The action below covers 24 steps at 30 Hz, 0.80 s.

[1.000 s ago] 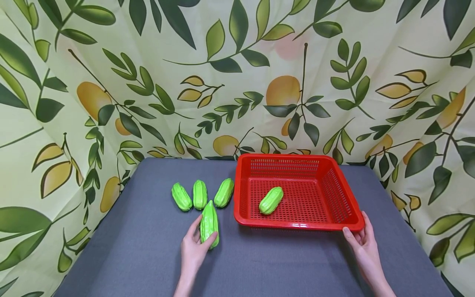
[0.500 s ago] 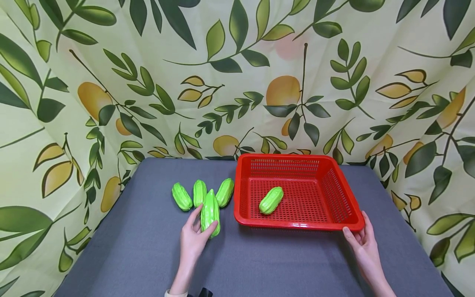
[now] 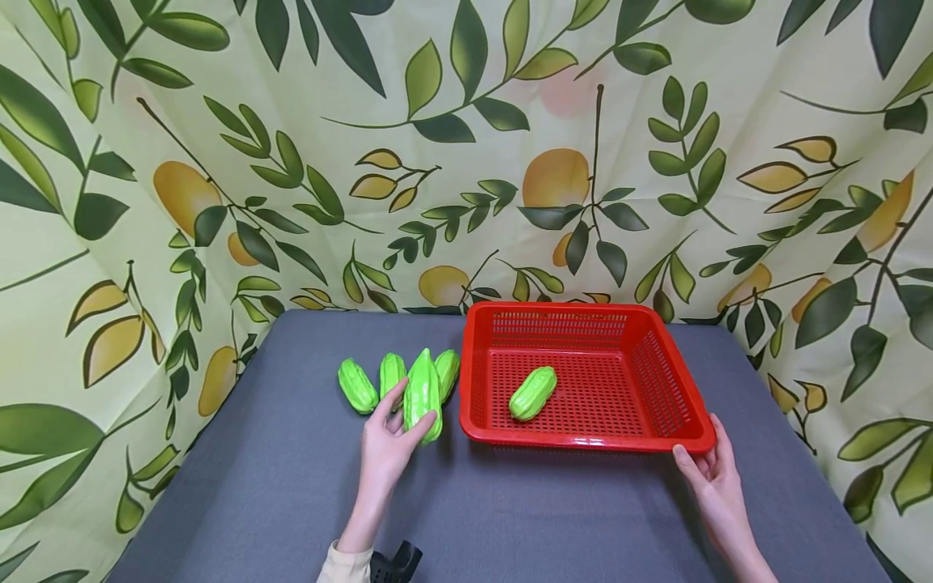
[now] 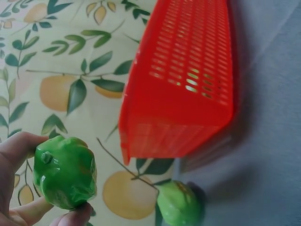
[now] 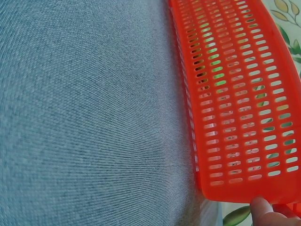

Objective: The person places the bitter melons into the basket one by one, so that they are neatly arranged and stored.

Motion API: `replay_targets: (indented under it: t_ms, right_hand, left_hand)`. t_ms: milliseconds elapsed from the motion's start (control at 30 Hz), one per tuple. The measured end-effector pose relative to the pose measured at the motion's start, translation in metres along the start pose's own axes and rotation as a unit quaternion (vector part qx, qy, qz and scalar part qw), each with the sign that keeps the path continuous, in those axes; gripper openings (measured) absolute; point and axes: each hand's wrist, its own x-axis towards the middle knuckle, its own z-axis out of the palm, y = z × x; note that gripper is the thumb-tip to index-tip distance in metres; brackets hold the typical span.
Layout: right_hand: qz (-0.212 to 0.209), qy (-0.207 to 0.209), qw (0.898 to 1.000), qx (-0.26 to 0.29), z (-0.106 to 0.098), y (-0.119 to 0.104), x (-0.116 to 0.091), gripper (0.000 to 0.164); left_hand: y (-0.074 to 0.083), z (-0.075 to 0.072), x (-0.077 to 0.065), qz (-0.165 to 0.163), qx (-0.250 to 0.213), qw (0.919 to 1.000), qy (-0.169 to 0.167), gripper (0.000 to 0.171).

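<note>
My left hand (image 3: 384, 449) holds a ridged light-green bitter melon (image 3: 423, 397) between thumb and fingers, raised over the table with its pointed tip facing away. In the left wrist view the stem end of this held bitter melon (image 4: 66, 173) faces the camera. Behind it lie three more, a left one (image 3: 357, 386), a middle one (image 3: 392, 379) and a right one (image 3: 448, 368), the last two partly covered. At the near right corner of a red plastic basket (image 3: 568, 443), my right hand (image 3: 714, 474) grips the rim. One bitter melon (image 3: 533, 393) lies inside the basket.
A grey cloth (image 3: 291, 502) covers the table. Close behind it and along its sides hangs a leaf-and-fruit patterned curtain (image 3: 466, 162). A black device (image 3: 394, 563) sits at my left wrist. The basket's perforated left wall stands just right of the loose bitter melons.
My left hand has carried the bitter melon up and forward in the head view, slightly right, so it now overlaps the right one behind. The right hand and basket have stayed put.
</note>
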Motion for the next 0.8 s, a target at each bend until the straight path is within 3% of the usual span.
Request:
replay_targets:
  t_ms: [567, 800]
  right_hand:
    - [-0.001, 0.003, 1.000, 0.001, 0.000, 0.001, 0.000, 0.086]
    - [-0.014, -0.004, 1.000, 0.023, -0.001, 0.004, 0.001, 0.084]
  left_hand:
    - [0.036, 0.026, 0.024, 0.025, -0.004, 0.9966, -0.078, 0.065]
    - [0.047, 0.037, 0.029, 0.037, -0.033, 0.9929, -0.108, 0.066]
